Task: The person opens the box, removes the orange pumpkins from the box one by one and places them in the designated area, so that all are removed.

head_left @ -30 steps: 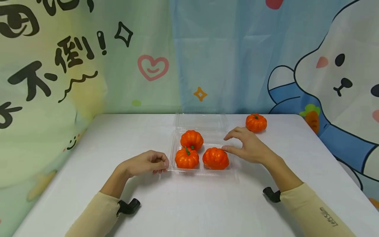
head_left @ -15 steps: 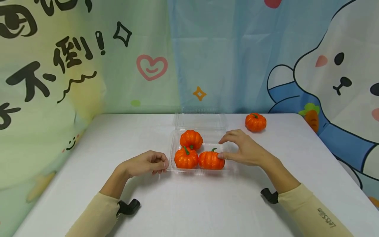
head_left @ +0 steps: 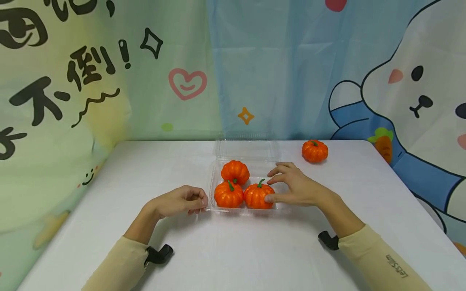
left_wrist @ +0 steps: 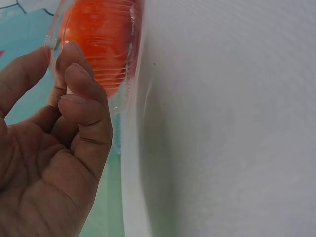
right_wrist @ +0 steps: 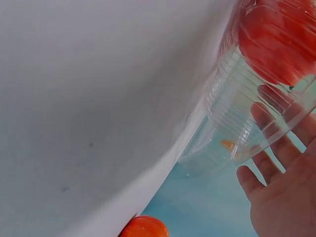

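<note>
A clear plastic box stands on the table with its lid folded back, and three small orange pumpkins are inside. One pumpkin lies at the back left, another in front of it, and a third pumpkin at the front right with its stem up. At the box's front left corner, my left hand pinches the rim between thumb and fingers. My right hand reaches over the right side, thumb on the front right pumpkin. Its fingers are spread and loosely extended, seen partly through the clear wall.
A fourth pumpkin sits on the white table at the back right, beyond the right hand. The transparent lid lies behind the box, close to the printed curtain at the table's far edge.
The front right pumpkin has shifted left against its neighbour and turned so its stem points up. My right hand has moved left and slightly down with it. The left hand stays in place.
</note>
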Motion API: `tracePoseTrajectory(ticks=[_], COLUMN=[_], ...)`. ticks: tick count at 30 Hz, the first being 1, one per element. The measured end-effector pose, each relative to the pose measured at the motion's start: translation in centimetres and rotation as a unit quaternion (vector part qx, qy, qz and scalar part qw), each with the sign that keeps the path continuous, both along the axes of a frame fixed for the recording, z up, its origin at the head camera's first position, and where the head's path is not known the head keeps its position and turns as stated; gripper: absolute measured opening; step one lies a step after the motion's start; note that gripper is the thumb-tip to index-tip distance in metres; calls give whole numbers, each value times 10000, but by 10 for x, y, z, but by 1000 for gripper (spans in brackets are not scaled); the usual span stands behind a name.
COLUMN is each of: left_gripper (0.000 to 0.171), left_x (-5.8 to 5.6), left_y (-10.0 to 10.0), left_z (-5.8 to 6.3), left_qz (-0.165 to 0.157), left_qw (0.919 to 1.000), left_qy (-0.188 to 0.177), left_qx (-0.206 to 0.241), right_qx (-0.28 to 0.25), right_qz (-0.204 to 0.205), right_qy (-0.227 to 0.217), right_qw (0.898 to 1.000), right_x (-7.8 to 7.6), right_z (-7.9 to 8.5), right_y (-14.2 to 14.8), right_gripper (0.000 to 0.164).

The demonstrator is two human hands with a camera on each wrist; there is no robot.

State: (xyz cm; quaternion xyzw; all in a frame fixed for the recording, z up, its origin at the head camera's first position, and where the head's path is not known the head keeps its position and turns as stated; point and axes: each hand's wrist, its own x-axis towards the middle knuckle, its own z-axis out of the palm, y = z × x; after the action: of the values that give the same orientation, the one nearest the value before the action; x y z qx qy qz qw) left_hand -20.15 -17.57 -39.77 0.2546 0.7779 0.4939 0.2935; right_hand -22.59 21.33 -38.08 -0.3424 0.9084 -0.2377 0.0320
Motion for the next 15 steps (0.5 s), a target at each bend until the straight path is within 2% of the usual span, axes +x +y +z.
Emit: tracePoseTrajectory(ticks=[6, 13, 15], left_gripper=[18, 20, 19], left_x=[0, 1, 1], left_y=[0, -1, -1], left_z=[-1, -1, -2], left_qz=[9, 22, 30], left_qw=[10000, 10000, 10000], left_qy=[9, -15, -7], left_qx=[-3, 4, 9], right_qx=[-66, -1, -68], right_qz=[62, -166, -110], right_qy=[-146, -302, -271], right_qw=[9999, 9994, 9995], right_x=[1, 6, 6], right_z=[-1, -1, -1], right_y=[-2, -2, -3], right_gripper=[57, 54, 54])
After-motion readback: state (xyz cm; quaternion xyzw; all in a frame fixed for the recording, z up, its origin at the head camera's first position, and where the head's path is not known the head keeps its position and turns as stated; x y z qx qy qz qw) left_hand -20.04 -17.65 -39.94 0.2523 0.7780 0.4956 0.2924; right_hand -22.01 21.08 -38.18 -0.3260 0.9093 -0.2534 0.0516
